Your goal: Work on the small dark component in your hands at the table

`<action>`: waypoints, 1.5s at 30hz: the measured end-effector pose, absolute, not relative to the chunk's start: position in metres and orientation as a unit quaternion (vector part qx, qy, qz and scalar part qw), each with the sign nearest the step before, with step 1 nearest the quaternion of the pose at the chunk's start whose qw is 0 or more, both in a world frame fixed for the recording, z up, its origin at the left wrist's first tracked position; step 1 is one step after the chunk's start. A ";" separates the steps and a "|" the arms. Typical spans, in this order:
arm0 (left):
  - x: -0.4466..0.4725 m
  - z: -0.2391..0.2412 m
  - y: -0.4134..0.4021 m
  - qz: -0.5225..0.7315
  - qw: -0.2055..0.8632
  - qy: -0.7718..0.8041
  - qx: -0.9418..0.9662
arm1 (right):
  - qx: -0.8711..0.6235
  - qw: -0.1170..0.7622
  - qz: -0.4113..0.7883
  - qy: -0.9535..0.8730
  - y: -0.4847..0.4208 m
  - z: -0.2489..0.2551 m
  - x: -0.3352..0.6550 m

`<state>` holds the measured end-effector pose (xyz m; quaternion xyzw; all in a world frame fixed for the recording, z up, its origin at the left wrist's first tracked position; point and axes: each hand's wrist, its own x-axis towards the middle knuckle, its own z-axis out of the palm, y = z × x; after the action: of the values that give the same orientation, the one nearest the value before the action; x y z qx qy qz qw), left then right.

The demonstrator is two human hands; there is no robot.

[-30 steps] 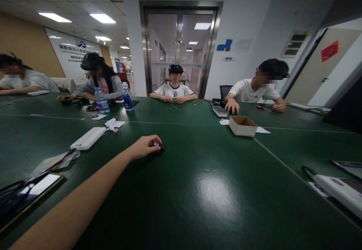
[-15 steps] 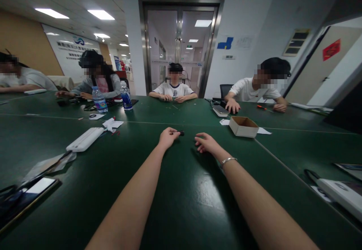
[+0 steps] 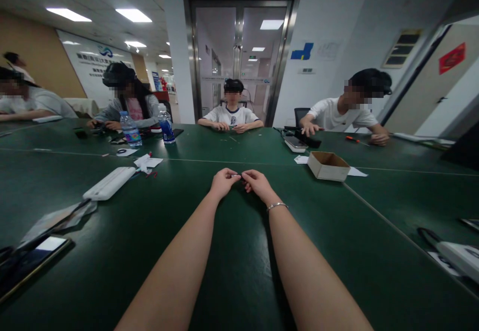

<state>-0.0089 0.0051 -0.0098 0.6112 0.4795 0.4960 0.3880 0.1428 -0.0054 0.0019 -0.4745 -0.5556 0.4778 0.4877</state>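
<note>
Both my arms stretch out over the dark green table (image 3: 239, 251). My left hand (image 3: 223, 181) and my right hand (image 3: 256, 181) meet at the fingertips above the middle of the table. Both hands are pinched shut on a small thin object (image 3: 236, 175) held between them, too small to name. A metal bracelet (image 3: 277, 205) sits on my right wrist.
A white oblong case (image 3: 109, 183) and paper scraps (image 3: 148, 163) lie left of my hands, a phone (image 3: 33, 256) at the near left. An open cardboard box (image 3: 328, 165) stands to the right. Two water bottles (image 3: 129, 130) and several seated people line the far side. A white device (image 3: 458, 256) lies near right.
My right arm came into view and its hand moved left to meet my left hand. The small dark object my left hand held near the table is now pinched between both hands.
</note>
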 end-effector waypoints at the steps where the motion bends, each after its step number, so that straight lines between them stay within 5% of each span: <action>1: -0.009 -0.010 0.007 0.488 0.399 0.483 0.608 | -0.475 0.494 0.468 -0.558 -0.006 0.000 0.143; 45: -0.006 -0.005 0.015 0.506 0.456 0.541 0.494 | -0.438 0.528 0.422 -0.593 -0.007 0.004 0.136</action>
<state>-0.0059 0.0149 -0.0049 0.4935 0.5408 0.5064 0.4556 0.1363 -0.0073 0.0036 -0.4381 -0.5926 0.4220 0.5280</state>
